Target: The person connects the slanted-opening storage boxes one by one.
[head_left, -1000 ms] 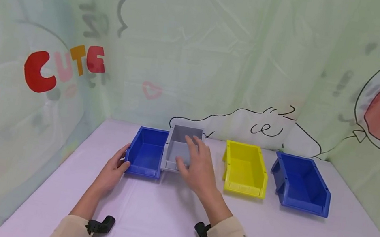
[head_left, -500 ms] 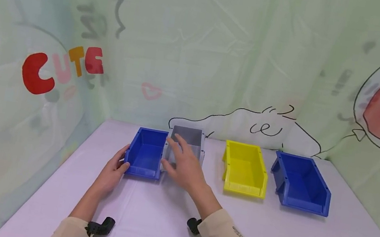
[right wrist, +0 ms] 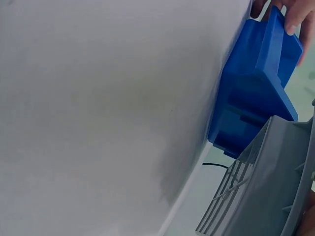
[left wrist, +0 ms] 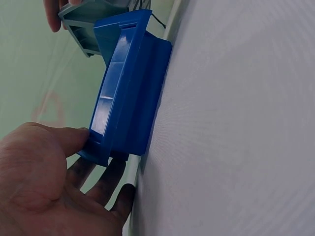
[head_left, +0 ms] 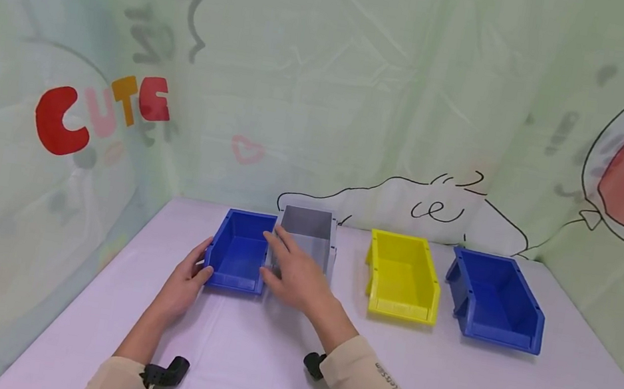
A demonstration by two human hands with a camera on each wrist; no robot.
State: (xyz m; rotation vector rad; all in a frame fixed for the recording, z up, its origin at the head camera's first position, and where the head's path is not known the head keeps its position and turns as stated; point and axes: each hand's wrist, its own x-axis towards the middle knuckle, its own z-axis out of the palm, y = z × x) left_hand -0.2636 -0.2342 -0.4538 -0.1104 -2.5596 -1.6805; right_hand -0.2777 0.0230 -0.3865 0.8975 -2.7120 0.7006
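Note:
In the head view, my left hand (head_left: 181, 284) grips the left side wall of a blue storage bin (head_left: 241, 251). The left wrist view shows the thumb on the front corner of this blue bin (left wrist: 125, 93), fingers behind and below. Against the bin's right side stands a grey storage bin (head_left: 309, 224), its underside grille visible above the table in the right wrist view. My right hand (head_left: 299, 280) lies over the grey bin's front, fingers extended, with fingertips and thumb tip at the seam between both bins. It hides part of the grey bin.
A yellow bin (head_left: 403, 279) stands right of the grey one, with a gap between. Farther right is another blue bin (head_left: 495, 302). All are on a pale cloth-covered table (head_left: 249, 373), with a printed curtain (head_left: 328, 89) behind and at both sides.
My right hand has moved left across the grey bin, from over its opening to the seam with the blue bin. The left hand and the bins have stayed in place.

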